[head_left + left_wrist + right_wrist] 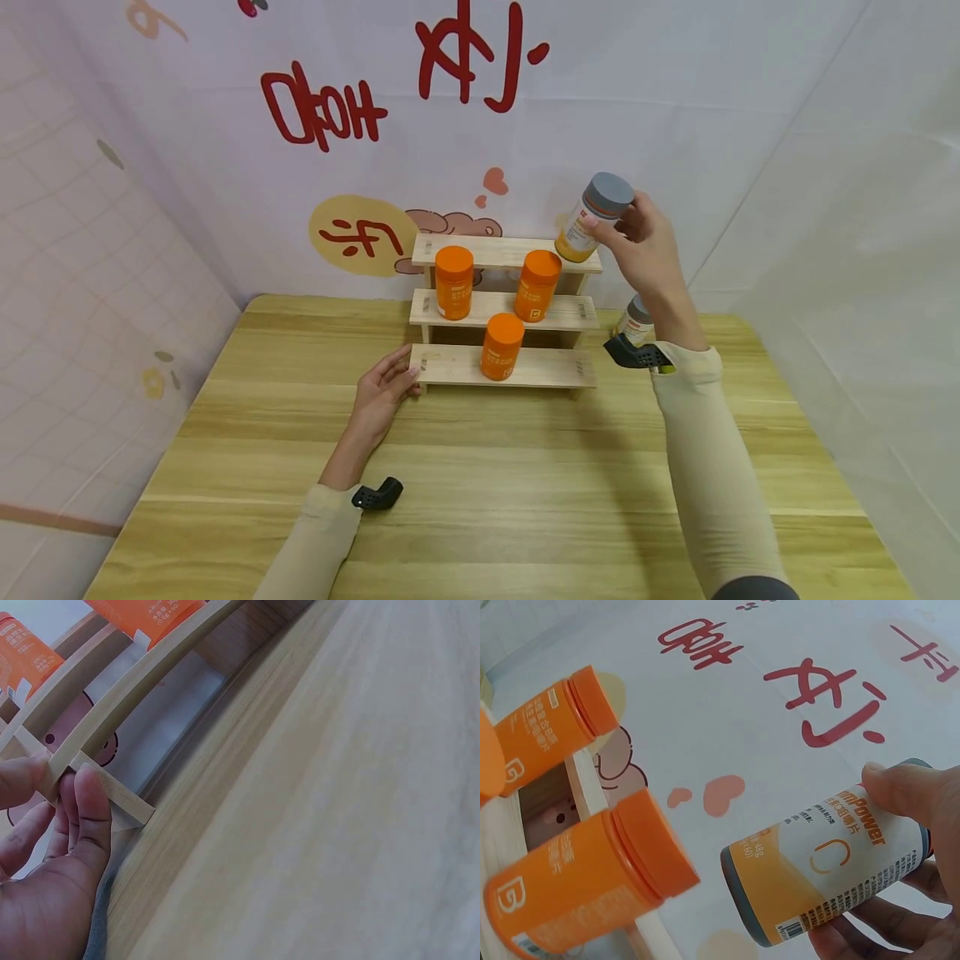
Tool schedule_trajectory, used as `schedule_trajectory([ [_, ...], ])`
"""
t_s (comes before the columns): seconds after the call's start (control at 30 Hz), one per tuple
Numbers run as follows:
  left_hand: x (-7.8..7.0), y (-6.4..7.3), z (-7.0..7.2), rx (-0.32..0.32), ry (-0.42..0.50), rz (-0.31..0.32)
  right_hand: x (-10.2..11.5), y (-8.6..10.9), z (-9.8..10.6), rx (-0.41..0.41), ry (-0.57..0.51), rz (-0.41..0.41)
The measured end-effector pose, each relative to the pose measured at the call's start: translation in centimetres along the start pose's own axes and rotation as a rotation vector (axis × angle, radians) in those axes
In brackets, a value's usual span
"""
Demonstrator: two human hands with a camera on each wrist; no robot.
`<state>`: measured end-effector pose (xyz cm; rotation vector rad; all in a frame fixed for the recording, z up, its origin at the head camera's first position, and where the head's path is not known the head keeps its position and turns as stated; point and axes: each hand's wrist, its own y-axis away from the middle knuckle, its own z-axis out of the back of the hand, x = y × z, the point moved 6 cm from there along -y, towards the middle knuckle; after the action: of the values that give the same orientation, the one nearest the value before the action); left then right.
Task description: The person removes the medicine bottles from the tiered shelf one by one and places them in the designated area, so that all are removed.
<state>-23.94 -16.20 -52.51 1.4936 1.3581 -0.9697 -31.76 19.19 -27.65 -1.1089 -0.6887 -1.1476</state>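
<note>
My right hand (647, 250) grips a vitamin bottle (576, 235) with a grey lid and a white and yellow label, tilted over the right end of the top shelf. In the right wrist view the thumb and fingers wrap the bottle (832, 855) near its lid. My left hand (384, 390) pinches the left end of the lowest board of a three-step wooden rack (450, 367); in the left wrist view the thumb and fingers hold the board's end (64, 761). Orange bottles stand on the rack: one on the lowest step (502, 347), two on the middle (453, 283).
Another grey-lidded bottle (634, 320) stands on the table right of the rack, partly hidden by the right wrist's black camera mount (636, 353). A white printed cloth (675, 75) hangs behind the wooden table (480, 500), close to the rack's back.
</note>
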Motion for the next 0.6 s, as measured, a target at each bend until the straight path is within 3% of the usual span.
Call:
schedule_trajectory([
  [0.3, -0.1, -0.1, 0.2, -0.013, 0.006, -0.007, -1.7, 1.1, 1.8, -0.032, -0.051, -0.047],
  [0.6, 0.1, -0.1, 0.0, -0.004, 0.005, -0.009, -3.5, 2.1, 3.7, -0.073, -0.025, -0.081],
])
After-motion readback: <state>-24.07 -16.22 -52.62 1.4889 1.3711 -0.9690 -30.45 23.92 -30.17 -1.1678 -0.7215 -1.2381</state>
